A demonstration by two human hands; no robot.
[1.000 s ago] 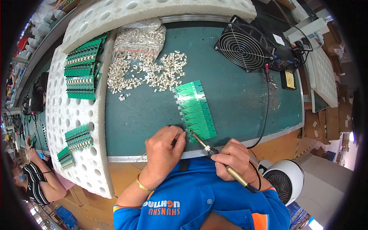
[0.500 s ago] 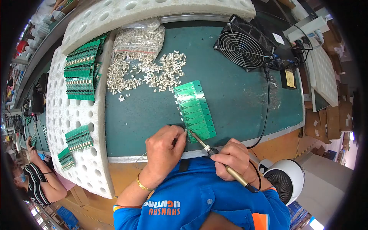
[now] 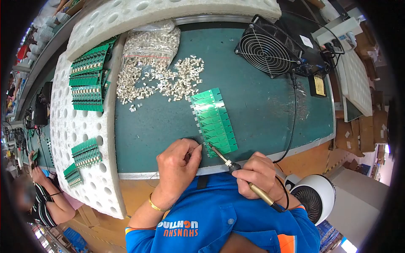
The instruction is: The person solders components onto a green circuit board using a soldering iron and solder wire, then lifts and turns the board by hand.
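Observation:
A green circuit board panel [image 3: 214, 122] lies on the dark green mat, with white connectors along its left edge. My right hand [image 3: 255, 175] is wrapped round a soldering iron [image 3: 222, 158], whose tip touches or nearly touches the panel's lower left part. My left hand [image 3: 179, 162] is closed in a pinch just left of that tip. A thin strand of solder wire [image 3: 153, 177] trails behind it; the end between the fingers is too small to see.
Loose white connectors [image 3: 185, 76] spill from a plastic bag [image 3: 154, 42]. Several board panels [image 3: 87, 98] rest on white foam with holes [image 3: 107, 177]. A black fan [image 3: 268, 48] stands at the back right, its cable crossing the mat. Another person's arm [image 3: 57, 202] is at the far left.
My left hand has drawn back slightly to the left from the panel. The soldering iron and the panel stay almost in place.

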